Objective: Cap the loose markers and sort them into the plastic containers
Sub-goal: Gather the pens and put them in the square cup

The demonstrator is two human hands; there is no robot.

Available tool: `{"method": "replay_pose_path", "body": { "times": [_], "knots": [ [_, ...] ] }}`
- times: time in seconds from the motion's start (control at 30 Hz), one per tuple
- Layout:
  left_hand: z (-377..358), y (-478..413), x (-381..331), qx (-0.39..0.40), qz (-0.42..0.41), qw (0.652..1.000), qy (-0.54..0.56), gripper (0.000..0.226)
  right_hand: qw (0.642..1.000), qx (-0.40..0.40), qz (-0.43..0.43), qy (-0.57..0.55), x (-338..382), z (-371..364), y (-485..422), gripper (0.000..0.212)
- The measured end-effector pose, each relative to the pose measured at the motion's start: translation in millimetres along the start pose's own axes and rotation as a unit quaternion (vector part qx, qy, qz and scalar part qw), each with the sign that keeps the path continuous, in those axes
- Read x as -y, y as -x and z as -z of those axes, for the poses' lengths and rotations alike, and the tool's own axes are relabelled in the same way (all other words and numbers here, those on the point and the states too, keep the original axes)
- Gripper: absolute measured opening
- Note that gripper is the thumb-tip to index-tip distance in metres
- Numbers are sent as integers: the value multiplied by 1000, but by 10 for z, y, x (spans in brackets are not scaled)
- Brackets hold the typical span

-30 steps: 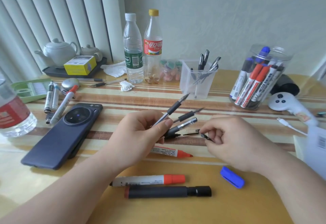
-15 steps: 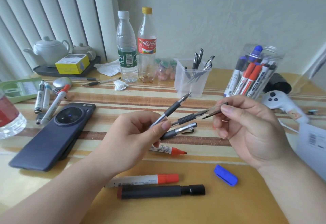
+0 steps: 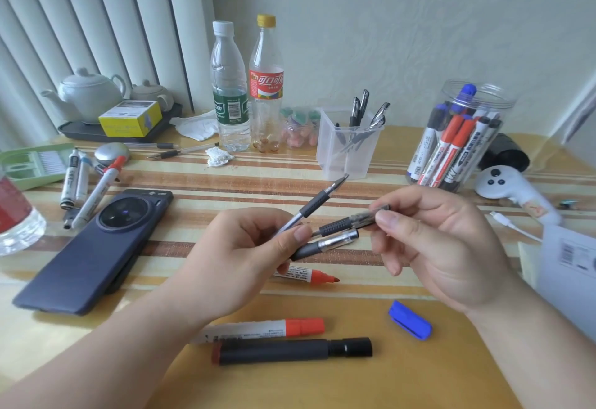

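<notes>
The left hand (image 3: 245, 254) grips three pens, fanned out past its thumb. The right hand (image 3: 445, 247) pinches a clear cap (image 3: 371, 215) between thumb and forefinger at the tip of the middle pen (image 3: 335, 225); it may not be fully seated, hard to say. An uncapped red marker (image 3: 309, 276) lies just under the left fingers. Nearer the wrists lie a capped red marker (image 3: 267, 328) and a black marker (image 3: 290, 349), side by side. A blue cap (image 3: 409, 320) sits below the right hand. Beyond both hands stand a square container (image 3: 350, 147) and a round jar (image 3: 464, 137) of markers.
</notes>
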State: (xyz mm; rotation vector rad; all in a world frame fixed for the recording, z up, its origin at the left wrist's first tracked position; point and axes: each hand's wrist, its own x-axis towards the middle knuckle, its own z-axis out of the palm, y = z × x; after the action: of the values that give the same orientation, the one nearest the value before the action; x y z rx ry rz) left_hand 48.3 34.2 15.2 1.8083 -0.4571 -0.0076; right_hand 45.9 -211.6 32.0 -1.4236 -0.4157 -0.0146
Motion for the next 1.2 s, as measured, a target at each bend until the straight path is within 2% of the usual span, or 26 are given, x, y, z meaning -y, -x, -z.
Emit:
{"method": "replay_pose_path", "body": {
  "times": [0.13, 0.27, 0.4, 0.53, 0.67, 0.73, 0.77, 0.8, 0.83, 0.87, 0.9, 0.93, 0.97, 1.03, 1.07, 1.2],
  "knots": [
    [5, -23, -52, 13, 22, 1000, -10, 46, 998, 10, -4, 69, 53, 54, 26, 11],
    [16, -31, -120, 55, 59, 997, 11, 30, 992, 43, -1, 122, 79, 55, 59, 9],
    [22, -16, -118, 42, 37, 998, -11, 32, 994, 50, -19, 100, 96, 43, 46, 12],
    [-13, -1, -138, 22, -10, 999, -46, 30, 996, 61, -64, 23, 125, 90, 24, 31],
    [11, -37, -140, 22, 14, 999, -24, 45, 994, 87, -61, -18, 39, 108, -12, 43],
    [46, -58, -127, -10, 42, 999, 6, 55, 995, 63, -67, -45, -50, 121, -51, 49],
    [76, -63, -110, -25, 56, 998, 14, 60, 997, 35, -64, -16, -111, 139, -72, 47],
    [99, -68, -98, -36, 68, 997, 21, 63, 996, -1, -56, 73, -174, 157, -88, 39],
    [117, -71, -86, -40, 78, 996, 26, 62, 974, -40, -46, 220, -240, 166, -105, 29],
    [121, -72, -82, -39, 85, 995, 32, 62, 933, -52, -34, 356, -298, 155, -126, 22],
    [114, -68, -75, -34, 92, 995, 34, 63, 895, -38, -31, 443, -350, 129, -146, 22],
    [96, -60, -72, -28, 99, 994, 38, 64, 878, -19, -42, 477, -383, 87, -161, 24],
    [70, -51, -65, -20, 107, 993, 41, 61, 875, -1, -59, 480, -398, 32, -170, 25],
    [20, -31, -46, -4, 112, 993, 33, 45, 866, 23, -77, 493, -386, -74, -185, 18],
    [2, -25, -30, 2, 109, 994, 19, 38, 858, 26, -80, 507, -378, -97, -188, 15],
    [-9, -26, 50, 20, 56, 996, -65, 24, 835, 3, -110, 539, -347, -99, -216, 25]
  ]
}}
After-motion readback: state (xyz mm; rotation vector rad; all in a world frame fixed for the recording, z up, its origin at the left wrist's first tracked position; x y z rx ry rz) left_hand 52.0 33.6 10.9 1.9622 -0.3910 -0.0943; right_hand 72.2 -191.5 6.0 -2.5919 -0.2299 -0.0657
